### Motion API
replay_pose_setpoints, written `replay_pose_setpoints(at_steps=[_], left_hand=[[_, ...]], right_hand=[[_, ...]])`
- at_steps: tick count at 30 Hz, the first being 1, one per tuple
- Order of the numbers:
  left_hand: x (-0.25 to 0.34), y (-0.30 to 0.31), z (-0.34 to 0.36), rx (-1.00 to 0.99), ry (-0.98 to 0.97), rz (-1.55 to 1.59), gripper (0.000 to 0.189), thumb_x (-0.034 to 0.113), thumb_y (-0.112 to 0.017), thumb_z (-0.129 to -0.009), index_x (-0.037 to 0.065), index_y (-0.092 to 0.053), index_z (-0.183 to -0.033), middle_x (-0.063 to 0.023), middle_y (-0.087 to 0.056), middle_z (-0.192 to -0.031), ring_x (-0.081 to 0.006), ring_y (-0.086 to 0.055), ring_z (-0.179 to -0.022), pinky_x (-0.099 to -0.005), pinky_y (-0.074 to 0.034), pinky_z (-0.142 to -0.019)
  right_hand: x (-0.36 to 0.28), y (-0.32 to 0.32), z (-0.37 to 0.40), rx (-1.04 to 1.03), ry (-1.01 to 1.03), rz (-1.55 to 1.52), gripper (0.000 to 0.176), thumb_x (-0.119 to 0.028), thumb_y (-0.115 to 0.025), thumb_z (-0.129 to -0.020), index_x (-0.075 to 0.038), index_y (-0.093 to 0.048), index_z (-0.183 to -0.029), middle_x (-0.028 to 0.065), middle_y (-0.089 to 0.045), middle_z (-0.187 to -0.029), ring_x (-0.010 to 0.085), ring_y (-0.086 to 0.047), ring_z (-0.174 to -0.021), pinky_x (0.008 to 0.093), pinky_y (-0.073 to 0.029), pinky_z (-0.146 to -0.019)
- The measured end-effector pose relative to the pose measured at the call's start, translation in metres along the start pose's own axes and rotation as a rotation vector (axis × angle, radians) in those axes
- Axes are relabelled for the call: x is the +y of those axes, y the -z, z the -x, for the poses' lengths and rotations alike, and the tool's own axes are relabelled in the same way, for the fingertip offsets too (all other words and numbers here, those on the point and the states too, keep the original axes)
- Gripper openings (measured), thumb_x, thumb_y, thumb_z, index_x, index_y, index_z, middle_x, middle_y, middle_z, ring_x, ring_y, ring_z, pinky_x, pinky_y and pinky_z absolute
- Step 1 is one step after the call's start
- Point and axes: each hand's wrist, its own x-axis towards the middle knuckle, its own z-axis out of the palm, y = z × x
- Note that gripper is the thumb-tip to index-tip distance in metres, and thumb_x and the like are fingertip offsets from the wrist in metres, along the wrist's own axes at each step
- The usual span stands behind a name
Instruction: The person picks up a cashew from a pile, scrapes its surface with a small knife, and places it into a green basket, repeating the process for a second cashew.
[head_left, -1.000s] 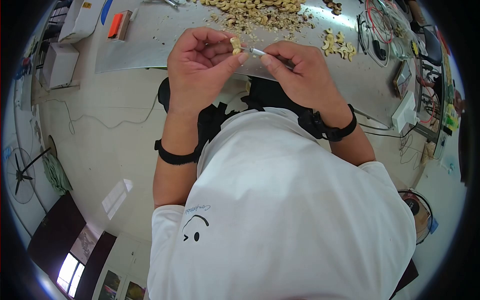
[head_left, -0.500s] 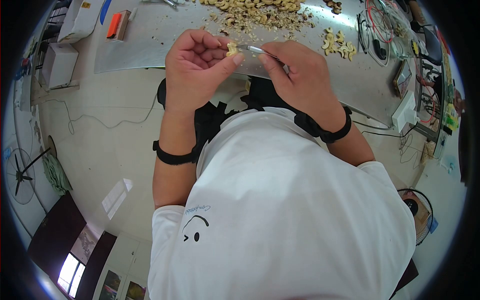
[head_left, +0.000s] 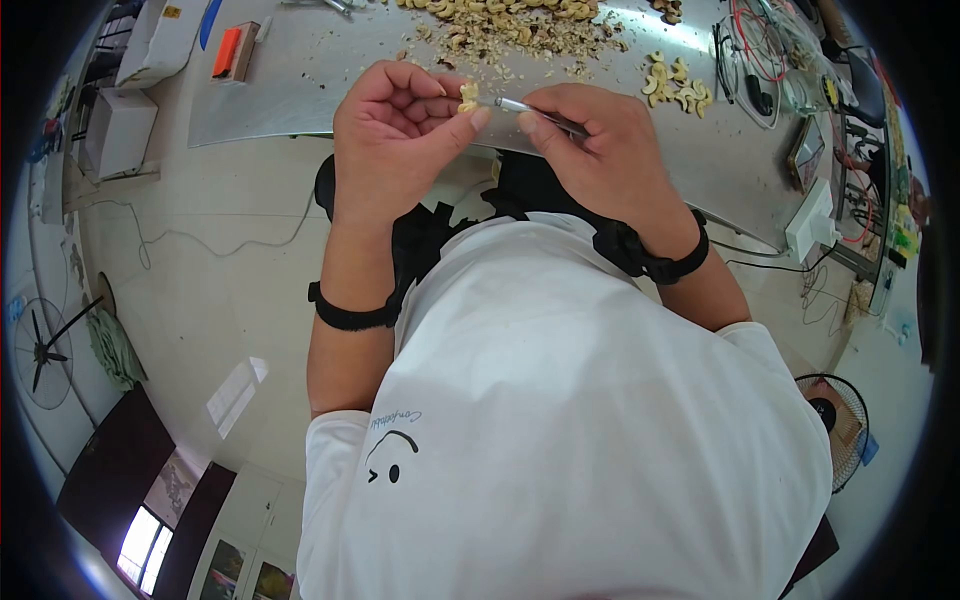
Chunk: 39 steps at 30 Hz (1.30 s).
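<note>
Between the thumb and fingers of my left hand (head_left: 405, 130) is a pale cashew nut (head_left: 468, 96), held over the table's front edge. My right hand (head_left: 600, 135) grips a slim metal knife (head_left: 515, 104), its tip pointing left at the nut. Whether the tip touches the nut cannot be made out. Beyond my hands, a heap of cashews (head_left: 510, 12) with many small crumbs lies on the metal table (head_left: 290, 95). A smaller group of cashews (head_left: 677, 84) sits to the right of my right hand.
An orange-topped box (head_left: 232, 52) stands at the table's left. Tangled cables (head_left: 760, 60) and a framed device (head_left: 805, 155) lie on the right, near a white power strip (head_left: 812, 222). Dark brown pieces (head_left: 667, 11) are at the far edge.
The knife has shifted slightly right and down in my right hand, and its tip is a little farther from the nut. My left hand has moved slightly right with the nut.
</note>
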Motion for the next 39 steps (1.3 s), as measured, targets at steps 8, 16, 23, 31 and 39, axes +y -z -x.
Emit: replay_pose_setpoints(at_steps=[8,16,23,31,39], left_hand=[[0.002,0.001,0.002,-0.064,0.033,-0.027,0.029,-0.009,-0.08,-0.083,0.001,-0.06,-0.101,-0.0133,-0.072,-0.107,-0.0102,-0.069,-0.086,-0.0253,-0.061,-0.077],[-0.002,0.0,0.006,-0.015,0.106,0.055,0.016,-0.008,-0.072,-0.09,-0.001,-0.063,-0.101,-0.0148,-0.071,-0.108,-0.0208,-0.074,-0.09,-0.0303,-0.064,-0.077],[0.001,-0.003,0.008,0.012,0.131,0.206,0.012,-0.009,-0.069,-0.092,-0.003,-0.065,-0.102,-0.0148,-0.07,-0.111,-0.0231,-0.075,-0.091,-0.0308,-0.064,-0.078],[0.001,-0.002,0.009,0.007,0.129,0.064,0.009,-0.007,-0.072,-0.091,-0.003,-0.066,-0.097,-0.0166,-0.07,-0.109,-0.0215,-0.075,-0.088,-0.0289,-0.063,-0.073],[0.001,-0.008,0.008,0.037,0.144,0.102,0.009,-0.007,-0.072,-0.091,-0.003,-0.066,-0.096,-0.0177,-0.071,-0.108,-0.0214,-0.074,-0.085,-0.0289,-0.063,-0.073]], right_hand=[[-0.002,-0.001,0.0,0.089,0.008,0.084,0.012,-0.016,-0.073,-0.089,-0.004,-0.074,-0.093,0.0117,-0.069,-0.077,0.0307,-0.067,-0.067,0.0394,-0.052,-0.06],[-0.003,0.004,0.002,0.045,-0.064,-0.005,0.013,-0.016,-0.073,-0.089,-0.004,-0.075,-0.094,0.0128,-0.07,-0.078,0.0309,-0.067,-0.067,0.0381,-0.051,-0.061],[-0.008,0.002,0.001,-0.011,-0.057,-0.003,0.014,-0.017,-0.073,-0.089,-0.004,-0.074,-0.093,0.0134,-0.07,-0.077,0.0323,-0.066,-0.066,0.0395,-0.051,-0.061],[-0.007,0.0,-0.001,0.023,-0.03,0.033,0.015,-0.018,-0.073,-0.089,-0.003,-0.074,-0.093,0.014,-0.069,-0.075,0.0326,-0.066,-0.065,0.04,-0.051,-0.059],[-0.008,0.005,0.002,-0.048,-0.104,-0.051,0.015,-0.017,-0.072,-0.089,-0.003,-0.075,-0.093,0.0134,-0.069,-0.075,0.031,-0.066,-0.064,0.0386,-0.051,-0.059]])
